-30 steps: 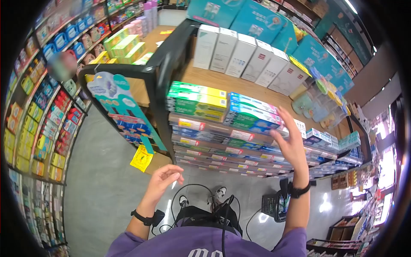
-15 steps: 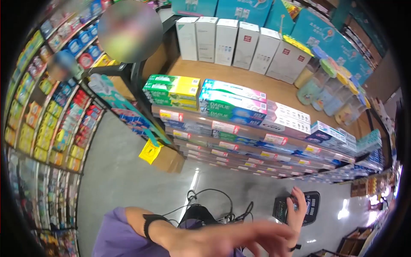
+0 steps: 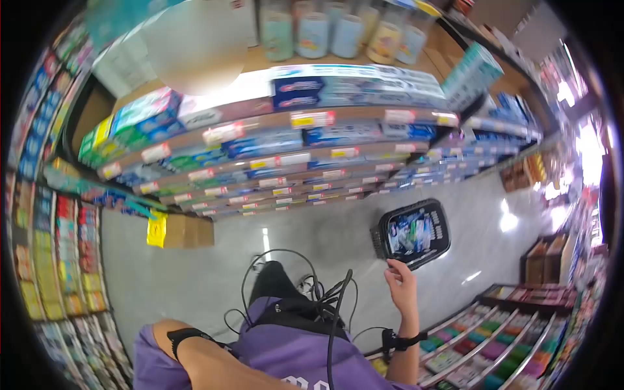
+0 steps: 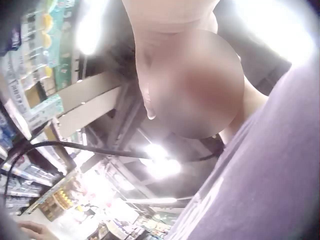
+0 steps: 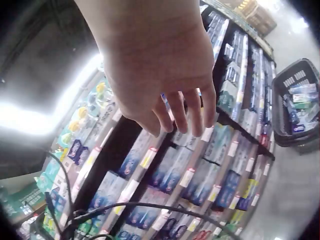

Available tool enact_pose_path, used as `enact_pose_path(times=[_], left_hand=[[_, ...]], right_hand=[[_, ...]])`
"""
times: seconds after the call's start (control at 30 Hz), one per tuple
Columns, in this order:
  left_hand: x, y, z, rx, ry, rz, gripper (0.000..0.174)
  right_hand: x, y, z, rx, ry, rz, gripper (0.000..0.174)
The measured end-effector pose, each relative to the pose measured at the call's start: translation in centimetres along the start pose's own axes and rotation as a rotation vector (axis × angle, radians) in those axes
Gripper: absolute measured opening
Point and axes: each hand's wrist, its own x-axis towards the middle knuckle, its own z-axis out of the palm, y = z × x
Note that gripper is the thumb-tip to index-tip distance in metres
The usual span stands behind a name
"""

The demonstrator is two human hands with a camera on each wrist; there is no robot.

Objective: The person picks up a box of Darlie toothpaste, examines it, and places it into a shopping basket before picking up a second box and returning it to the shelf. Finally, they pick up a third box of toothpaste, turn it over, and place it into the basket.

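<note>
My right hand (image 3: 401,284) hangs low in the head view, its fingers loosely bent and holding nothing. Just beyond its fingertips, a black shopping basket (image 3: 444,224) stands on the floor with several small packs (image 3: 411,233) inside. In the right wrist view, that hand (image 5: 160,75) overlaps shelves of toothpaste boxes (image 5: 172,172), and the basket is at the right. Of the left arm, the head view shows only the forearm (image 3: 221,364); the hand is past the bottom edge. The left wrist view has my left hand (image 4: 167,25) raised by a blurred patch, one finger straight, nothing visible in it.
A long shelf unit (image 3: 279,120) with boxed goods spans the front, lidded bottles (image 3: 312,32) on top. A cardboard box (image 3: 188,232) stands on the floor at left. Black cables (image 3: 338,312) loop before my body. Another display rack (image 3: 481,338) is at lower right.
The right hand has left the toothpaste boxes on the top shelf and dropped down near the basket. The left hand has come up toward the body, out of the head view. The view has swung right.
</note>
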Motion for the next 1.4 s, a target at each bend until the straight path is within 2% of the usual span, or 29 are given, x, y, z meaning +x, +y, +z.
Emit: enact_pose_path(times=[0.03,0.1,0.23,0.3,0.4,0.5,0.6,0.7,0.73,0.83,0.97,1.0,1.07,1.1,1.13,1.17,1.2,1.23,1.3,1.37,1.4], left_hand=[[0.7,-0.8,-0.4,0.121,0.044,-0.031,0.104],[1.1,-0.6,-6.0,0.181,-0.125,-0.181,0.102],[1.2,-1.7,-10.1,0.667,0.434,-0.401,0.073],[1.9,-2.9,-14.2,0.937,0.498,-0.55,0.051],[1.9,-6.1,-20.7,1.077,0.568,-0.787,0.035],[3.5,-11.1,-25.6,0.959,0.619,-0.922,0.027],[5.7,-15.3,-29.4,0.851,0.538,-1.008,0.026],[9.0,-17.7,-30.4,0.877,0.442,-1.11,0.027],[9.7,-18.1,-30.8,0.89,0.426,-1.14,0.028],[11.5,-20.3,-32.7,0.886,0.494,-1.165,0.027],[11.9,-24.1,-33.7,0.966,0.628,-1.252,0.026],[12.0,-25.0,-33.4,0.991,0.648,-1.293,0.026],[11.7,-26.5,-32.9,1.033,0.661,-1.384,0.027],[11.3,-26.8,-32.8,1.055,0.651,-1.437,0.028],[10.7,-27.0,-33.0,1.173,0.59,-1.467,0.031],[10.2,-26.7,-33.4,1.291,0.521,-1.496,0.036],[9.9,-26.0,-33.9,1.261,0.633,-1.597,0.045],[11.7,-26.5,-33.6,1.311,0.643,-1.801,0.064],[9.6,-25.0,-33.0,1.495,0.754,-1.74,0.037],[13.1,-29.0,-31.9,1.718,0.514,-1.864,0.037],[10.2,-26.0,-31.6,1.628,0.647,-1.915,0.038]], right_hand=[[-0.1,2.7,-1.0,0.022,0.007,0.049,0.032],[-0.4,6.2,-2.2,0.054,0.068,0.165,0.031],[-0.1,14.8,-2.4,-0.068,0.1,0.33,0.031],[0.1,18.4,-1.8,-0.101,0.092,0.401,0.032],[1.0,21.5,-1.6,-0.151,0.074,0.555,0.032],[2.4,21.7,-3.3,-0.199,0.074,0.641,0.031],[3.5,27.2,-4.6,-0.133,0.124,0.646,0.03],[4.8,31.0,-5.9,-0.163,0.255,0.673,0.028],[5.3,33.6,-5.9,0.054,0.274,0.786,0.03],[7.8,39.4,-6.0,0.209,0.226,1.042,0.032],[13.3,45.6,-6.2,-0.145,0.138,0.898,0.036],[15.3,45.4,-7.0,-0.126,0.165,0.882,0.038],[19.8,47.1,-7.8,-0.173,0.086,0.925,0.047],[22.1,49.3,-8.0,-0.21,-0.026,0.92,0.058],[24.2,51.3,-7.7,-0.26,-0.053,0.888,0.067],[26.3,52.7,-7.8,-0.279,-0.071,0.877,0.073],[28.3,55.4,-7.0,-0.386,-0.123,0.81,0.078],[30.0,57.7,-5.9,-0.543,-0.113,0.756,0.078],[34.1,59.1,-6.7,-0.472,-0.18,0.786,0.074],[37.0,62.2,-4.7,-0.588,-0.185,0.812,0.075],[38.1,63.3,-4.2,-0.547,-0.208,0.842,0.076]])
